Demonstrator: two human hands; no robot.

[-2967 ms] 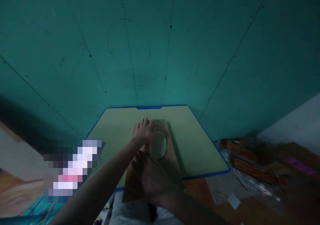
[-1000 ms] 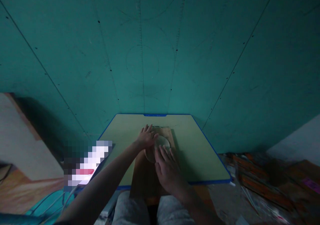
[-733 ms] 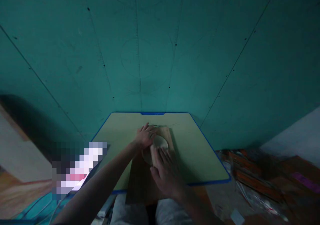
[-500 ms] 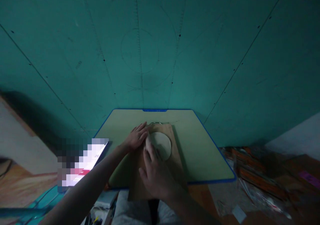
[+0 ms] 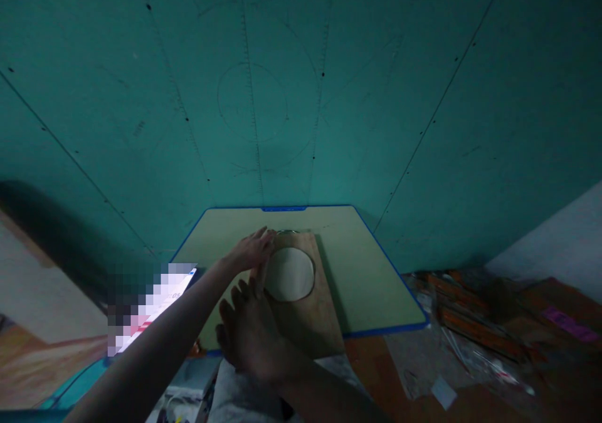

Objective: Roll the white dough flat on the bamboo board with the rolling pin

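A round, flat sheet of pale dough [image 5: 290, 274] lies on a wooden board [image 5: 313, 323] with a metal handle at its far end. At the board's left edge a slim pale rolling pin [image 5: 260, 275] runs between my hands, mostly hidden by them. My left hand [image 5: 254, 249] is over its far end, fingers close together. The near end is under my right hand [image 5: 249, 326], whose fingers curve over to the left, somewhat apart. Both hands are left of the dough; its right side lies uncovered.
Under the board is a pale table [image 5: 371, 285] with a blue rim, against a green wall [image 5: 282, 97]. A lit phone or tablet screen [image 5: 160, 307], partly blurred out, stands left of my forearm. Clutter and plastic wrapping [image 5: 493, 360] lie on the floor at right.
My right hand has moved left and toward me, off the dough to the board's left edge. The rolling pin has shifted left, uncovering more dough. The view has turned slightly.
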